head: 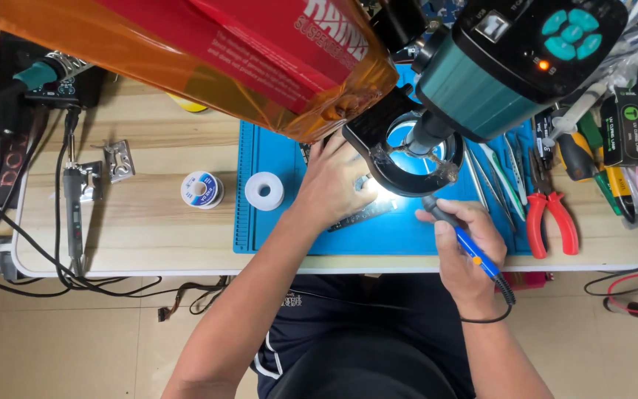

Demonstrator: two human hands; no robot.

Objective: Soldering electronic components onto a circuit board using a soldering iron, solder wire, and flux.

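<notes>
Right hand (465, 247) closed around soldering iron (474, 255); left hand (334, 185) presses flat, fingers spread, on circuit board (367, 214) just left of it.

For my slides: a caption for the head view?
Left hand steadies a board under a microscope; right hand holds a soldering iron.

Matt blue rubbery mat (275, 229) on pale wood-grain table (142, 236); glossy red-handled pliers (550, 214).
</notes>
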